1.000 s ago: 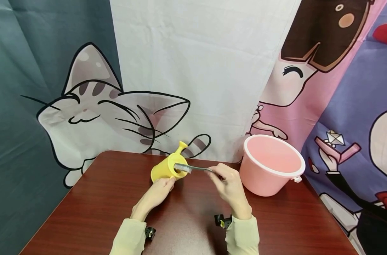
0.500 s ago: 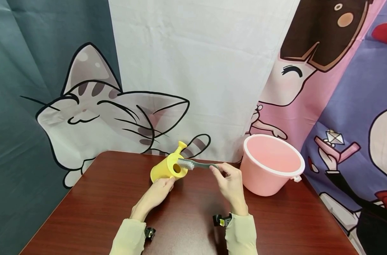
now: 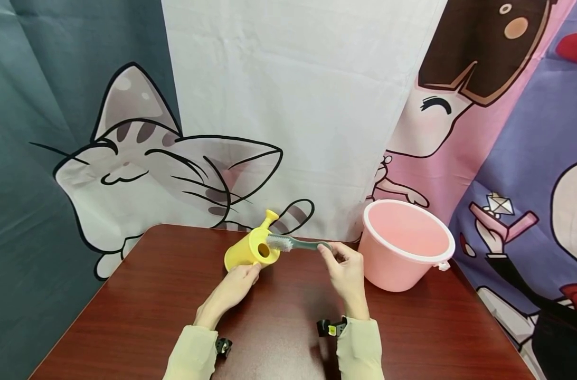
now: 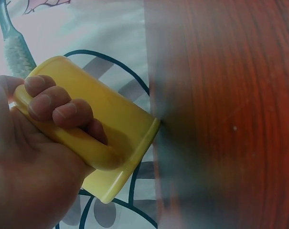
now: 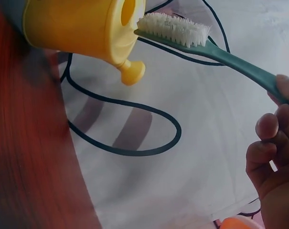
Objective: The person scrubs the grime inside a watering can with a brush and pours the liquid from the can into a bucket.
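A yellow watering can is tilted over the table, its top opening turned toward the right and its spout pointing up and back. My left hand grips its handle; in the left wrist view the fingers curl round that handle. With thumb and fingers, my right hand pinches the end of a green brush. Its white bristles lie just beside the can's round opening, outside it. Whether the brush head touches the rim, I cannot tell.
A pink bucket with a white rim stands at the right rear of the dark red wooden table. Behind the table hangs a cloth printed with cartoon figures.
The brush head came out of the can's opening and moved slightly up and right, as my right hand shifted a little. My left hand and the watering can stayed nearly still.
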{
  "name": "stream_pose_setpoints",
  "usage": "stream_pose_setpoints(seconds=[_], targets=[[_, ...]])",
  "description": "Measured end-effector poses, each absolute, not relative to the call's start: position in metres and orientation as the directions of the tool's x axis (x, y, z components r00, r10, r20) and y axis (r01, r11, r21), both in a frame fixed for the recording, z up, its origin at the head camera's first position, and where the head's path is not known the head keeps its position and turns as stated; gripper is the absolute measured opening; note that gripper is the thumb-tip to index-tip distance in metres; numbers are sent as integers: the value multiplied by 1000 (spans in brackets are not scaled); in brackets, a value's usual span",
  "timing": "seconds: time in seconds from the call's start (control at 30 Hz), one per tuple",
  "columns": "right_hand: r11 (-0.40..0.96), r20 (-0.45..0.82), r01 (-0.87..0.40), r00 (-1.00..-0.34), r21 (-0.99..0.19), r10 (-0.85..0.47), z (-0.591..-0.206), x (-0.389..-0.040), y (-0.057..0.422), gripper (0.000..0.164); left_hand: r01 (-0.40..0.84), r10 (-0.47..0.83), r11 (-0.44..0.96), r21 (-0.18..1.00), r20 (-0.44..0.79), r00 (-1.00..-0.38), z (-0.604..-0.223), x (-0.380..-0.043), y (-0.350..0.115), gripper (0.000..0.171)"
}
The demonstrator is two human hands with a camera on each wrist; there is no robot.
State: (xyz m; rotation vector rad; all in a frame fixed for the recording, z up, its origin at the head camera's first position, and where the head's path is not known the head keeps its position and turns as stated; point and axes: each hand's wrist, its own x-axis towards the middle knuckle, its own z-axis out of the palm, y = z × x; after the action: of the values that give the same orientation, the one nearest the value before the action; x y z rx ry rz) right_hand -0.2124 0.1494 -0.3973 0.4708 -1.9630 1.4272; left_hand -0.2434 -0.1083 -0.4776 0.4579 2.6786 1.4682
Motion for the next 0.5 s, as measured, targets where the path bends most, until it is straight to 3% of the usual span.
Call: stream_pose_setpoints(seconds=[0.2,0.37,0.5], targets=[[157,554,-531,-808,-833,203,-409,-223,160,18,241,278,495,835,110,-954,-478,-244,-109,51],[-126,325,-387,-880,-914,346,-428,-239,170,21,246,277,480,842,120,-953,-479,-245,-109,51],[-297,156,-301,-891,-906,427,-440,-248,176,23,242,275,482,842,117,-954,-479,-245,-110,52]])
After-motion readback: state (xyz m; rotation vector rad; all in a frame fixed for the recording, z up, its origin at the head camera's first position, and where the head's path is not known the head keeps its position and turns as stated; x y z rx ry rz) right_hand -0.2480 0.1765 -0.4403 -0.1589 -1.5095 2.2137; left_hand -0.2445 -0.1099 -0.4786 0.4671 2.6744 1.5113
